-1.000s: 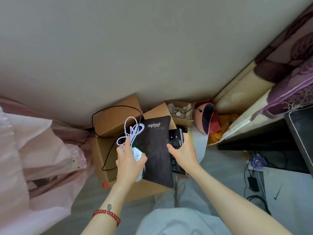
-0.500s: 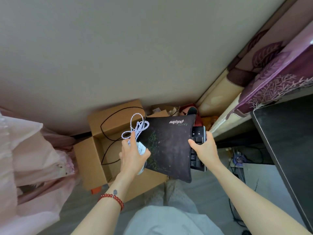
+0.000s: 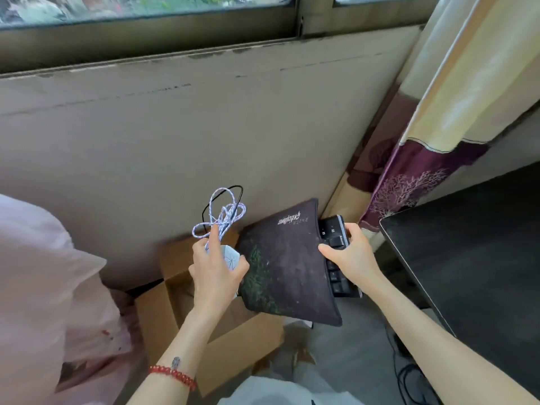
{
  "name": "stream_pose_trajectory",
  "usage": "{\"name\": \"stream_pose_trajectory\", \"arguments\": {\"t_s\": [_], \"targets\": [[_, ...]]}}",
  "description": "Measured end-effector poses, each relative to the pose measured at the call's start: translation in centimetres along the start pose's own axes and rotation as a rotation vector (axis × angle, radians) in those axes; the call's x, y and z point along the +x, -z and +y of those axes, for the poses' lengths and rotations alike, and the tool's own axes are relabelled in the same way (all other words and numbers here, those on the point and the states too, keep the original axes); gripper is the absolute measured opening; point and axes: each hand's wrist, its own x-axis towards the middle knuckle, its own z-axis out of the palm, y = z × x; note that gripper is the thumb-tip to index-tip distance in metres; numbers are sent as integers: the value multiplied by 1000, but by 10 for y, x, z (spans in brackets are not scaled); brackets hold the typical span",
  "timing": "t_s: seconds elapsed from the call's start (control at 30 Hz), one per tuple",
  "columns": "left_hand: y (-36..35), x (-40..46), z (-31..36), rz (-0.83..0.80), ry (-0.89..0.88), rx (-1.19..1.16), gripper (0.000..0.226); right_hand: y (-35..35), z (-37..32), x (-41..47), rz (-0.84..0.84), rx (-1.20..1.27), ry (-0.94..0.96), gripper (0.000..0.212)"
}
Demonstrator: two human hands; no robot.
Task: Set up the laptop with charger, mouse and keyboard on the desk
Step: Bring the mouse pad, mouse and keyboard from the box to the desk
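— Where's the gear right now?

— In the air, above the open brown cardboard box [image 3: 204, 311]. The right hand [image 3: 349, 257] pinches the black slim keyboard [image 3: 339, 258] and the dark, printed fabric mouse mat [image 3: 287, 261] lying over it. The left hand [image 3: 214, 268] is wrapped around the small white mouse [image 3: 229, 257], its lilac-and-white braided cable [image 3: 219, 219] looping up loose.

— What could go wrong?

— I'd say the mat could slide off the keyboard; it only drapes there. Those loose loops, and the thin black cord [image 3: 230, 190] behind them, might snag on a box flap.

— And the landing spot?

— The black matte worktop [image 3: 467, 252] to the right looks bare where I can see it. A cream and purple patterned curtain [image 3: 423, 159] hangs beside it, under a window [image 3: 146, 13]. Pale pink fabric [image 3: 38, 282] crowds the left. More cables [image 3: 409, 372] lie on the floor below.
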Motion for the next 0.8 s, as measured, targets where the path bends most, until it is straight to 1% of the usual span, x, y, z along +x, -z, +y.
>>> {"name": "stream_pose_trajectory", "arguments": {"t_s": [0.17,0.27,0.37,0.43,0.53,0.63,0.7,0.73,0.8], "targets": [[20,-7,71,94,-254,-42,81,79,-39,-36,104,121,115,42],[21,-21,121,116,-387,-70,81,129,-46,-65,193,191,156,41],[12,-48,169,119,-519,-85,83,179,-37,-104,298,257,182,46],[-2,-73,201,112,-602,-91,85,214,-21,-135,388,284,185,46],[-35,-127,251,53,-714,-107,87,269,15,-193,534,312,172,36],[-83,-200,299,-71,-808,-124,86,325,71,-261,703,335,107,32],[-99,-222,309,-100,-825,-134,86,335,89,-278,739,371,76,32],[-117,-247,321,-134,-869,-136,86,350,109,-300,799,385,55,33],[-142,-283,334,-209,-907,-126,85,366,137,-329,853,418,17,35]]}}
